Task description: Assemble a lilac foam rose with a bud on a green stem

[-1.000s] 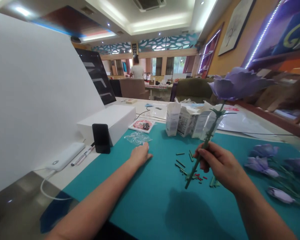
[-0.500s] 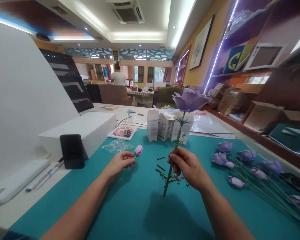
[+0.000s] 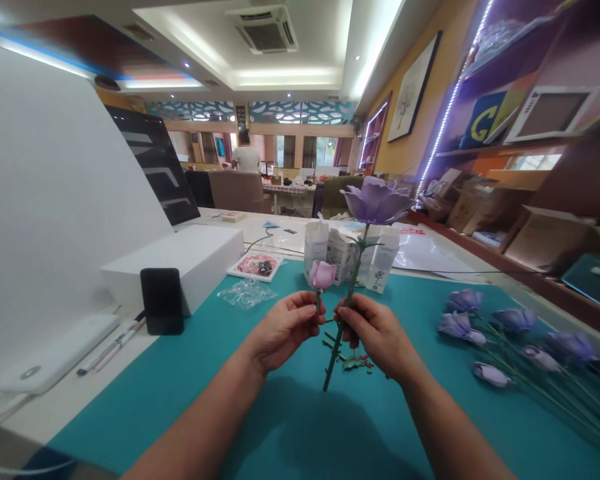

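Note:
My right hand pinches the green stem of a large purple toy flower, held nearly upright with its bloom at the top and the stem's lower end tilted left. Close beside it, my left hand grips a small pink flower bud by its short green stem. The bud is upright, left of the long stem; whether the two stems touch is hidden by my fingers. Below my hands, small green and red pieces lie scattered on the teal mat.
Several purple flowers with long stems lie on the right. Opened white boxes stand at the back. On the left are crumpled clear plastic, a black phone, a white box and pens. A person is far behind.
My left hand has picked the pink bud up from the mat area and brought it right and up beside the large flower's stem. My view has turned right.

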`<action>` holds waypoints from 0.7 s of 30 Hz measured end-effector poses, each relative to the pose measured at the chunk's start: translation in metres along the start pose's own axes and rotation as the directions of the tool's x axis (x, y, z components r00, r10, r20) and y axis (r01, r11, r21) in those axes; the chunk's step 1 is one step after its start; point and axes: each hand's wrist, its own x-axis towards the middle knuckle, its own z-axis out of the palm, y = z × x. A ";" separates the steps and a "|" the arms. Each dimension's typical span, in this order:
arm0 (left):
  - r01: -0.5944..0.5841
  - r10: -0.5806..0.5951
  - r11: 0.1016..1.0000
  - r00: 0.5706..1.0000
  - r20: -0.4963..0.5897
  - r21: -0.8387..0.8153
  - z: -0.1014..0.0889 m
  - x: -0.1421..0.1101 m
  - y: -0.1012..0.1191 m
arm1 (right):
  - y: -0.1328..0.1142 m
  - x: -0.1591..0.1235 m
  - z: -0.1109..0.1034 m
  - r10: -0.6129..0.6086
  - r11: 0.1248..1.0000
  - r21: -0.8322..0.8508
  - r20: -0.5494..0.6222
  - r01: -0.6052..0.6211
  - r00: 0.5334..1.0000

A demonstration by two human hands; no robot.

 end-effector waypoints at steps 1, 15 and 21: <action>-0.009 0.010 1.000 1.000 0.004 -0.004 0.000 0.000 0.000 | -0.002 0.001 0.001 0.002 1.000 0.008 -0.006 -0.002 1.000; -0.265 0.316 0.870 0.947 -0.056 0.417 0.001 0.007 0.002 | -0.002 0.007 0.015 -0.035 0.998 -0.053 0.020 0.036 0.999; -0.336 0.412 0.776 0.911 -0.025 0.534 0.008 0.006 0.003 | -0.003 0.008 0.020 -0.082 0.994 -0.078 0.010 0.083 0.997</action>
